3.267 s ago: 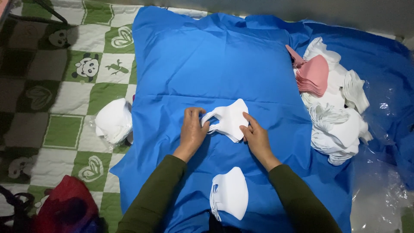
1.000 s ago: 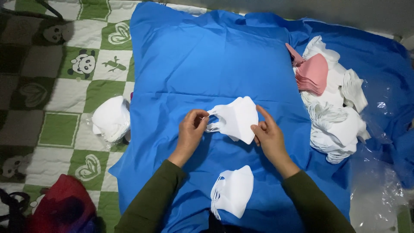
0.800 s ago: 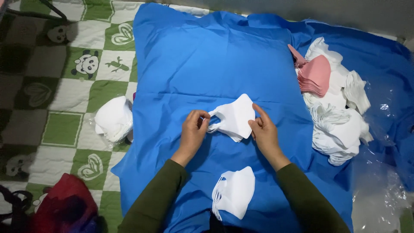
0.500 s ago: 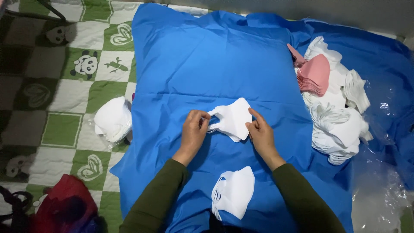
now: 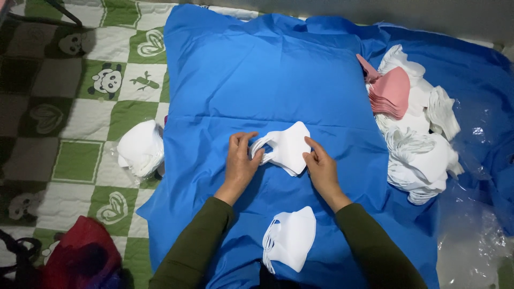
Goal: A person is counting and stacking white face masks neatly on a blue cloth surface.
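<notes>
A person seated over a blue cloth [image 5: 278,80] works a small stack of white face masks [image 5: 286,149] with both bare hands. The left hand [image 5: 241,163] pinches the ear loops at the stack's left edge, fingers closed on them; the right hand [image 5: 319,166] presses and grips the stack's right edge. A second ago the stack was lifted and tilted up between the hands; now it lies lower and flatter against the cloth (it looks squared up and pressed together, so this bundle seems close to finished). Nearer the body rests another white mask bundle [image 5: 292,238], untouched. At the right sits a loose heap of white masks [image 5: 423,155] with a pink stack [image 5: 391,92] on top. On the green chequered quilt [image 5: 69,134] at left lies one more white bundle [image 5: 140,147].
</notes>
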